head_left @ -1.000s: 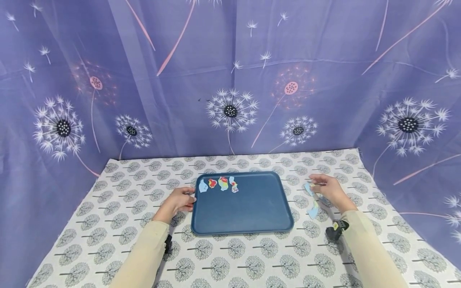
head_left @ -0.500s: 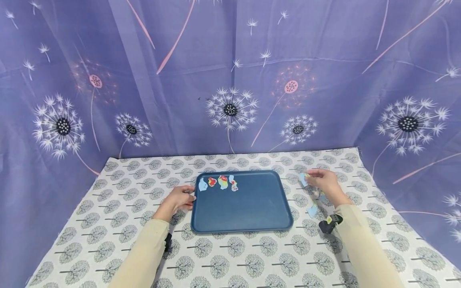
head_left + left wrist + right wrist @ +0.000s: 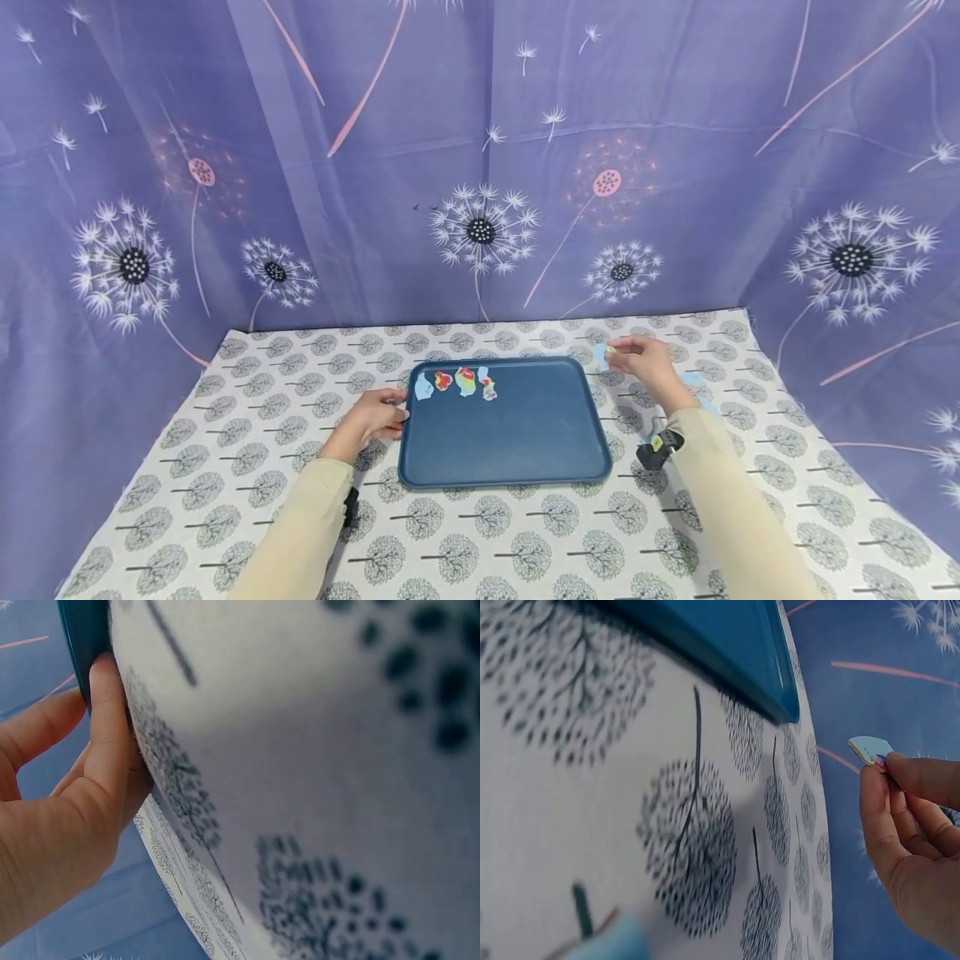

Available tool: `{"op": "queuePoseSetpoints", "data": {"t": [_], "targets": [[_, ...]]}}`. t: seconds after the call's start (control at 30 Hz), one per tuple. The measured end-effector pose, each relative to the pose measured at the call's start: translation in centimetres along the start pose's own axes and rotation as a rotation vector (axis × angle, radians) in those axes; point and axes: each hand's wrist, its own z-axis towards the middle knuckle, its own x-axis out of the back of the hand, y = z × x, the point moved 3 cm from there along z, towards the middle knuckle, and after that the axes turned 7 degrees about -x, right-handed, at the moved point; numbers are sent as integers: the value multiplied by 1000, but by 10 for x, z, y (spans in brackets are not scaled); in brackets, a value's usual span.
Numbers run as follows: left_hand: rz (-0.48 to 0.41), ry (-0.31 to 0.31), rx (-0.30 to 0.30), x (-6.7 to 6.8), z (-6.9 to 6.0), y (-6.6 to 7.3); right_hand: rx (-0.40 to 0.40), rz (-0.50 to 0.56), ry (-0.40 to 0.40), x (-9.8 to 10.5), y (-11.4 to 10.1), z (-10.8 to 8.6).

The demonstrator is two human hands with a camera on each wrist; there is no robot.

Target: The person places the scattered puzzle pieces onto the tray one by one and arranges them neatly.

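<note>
In the head view a dark blue tray point(image 3: 506, 433) lies on the cloth, with several small colourful pieces, among them a red one point(image 3: 443, 381), along its upper left. The left hand point(image 3: 371, 421) holds the tray's left edge; in the left wrist view that hand point(image 3: 82, 772) has its fingers and thumb at the blue rim point(image 3: 84, 645). Just off the tray's upper right corner, the right hand point(image 3: 647, 367) pinches a light blue piece point(image 3: 601, 357). The right wrist view shows this piece point(image 3: 871, 748) between thumb and forefinger of the hand point(image 3: 915, 825).
More light blue pieces point(image 3: 697, 385) lie on the tree-patterned cloth point(image 3: 465, 550) by the right wrist, partly hidden by the arm. One blurred blue piece point(image 3: 619, 941) shows low in the right wrist view. A purple dandelion curtain point(image 3: 390, 208) stands behind the table.
The right hand has picked up a light blue piece from the group on the right and moved left with it, towards the tray. The left hand and the tray have stayed in place.
</note>
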Motion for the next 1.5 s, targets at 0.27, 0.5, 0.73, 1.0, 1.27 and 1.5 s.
{"op": "queuePoseSetpoints", "data": {"t": [0.27, 0.5, 0.73, 1.0, 1.27, 1.5], "targets": [[7, 8, 5, 0, -1, 2, 5, 32, -56, -21, -13, 2], [-12, -8, -5, 0, -1, 0, 25, 110, -68, -42, -17, 7], [-11, -9, -10, -1, -2, 0, -20, 206, -128, -62, -18, 12], [-17, -4, -10, 0, -3, 0, -71, 266, -164, -86, -19, 16], [-11, 0, -2, 0, -2, 1, -73, 238, -188, -117, -21, 15], [-2, 3, 2, -1, -3, 2, -100, 224, -224, -138, -20, 16]]}}
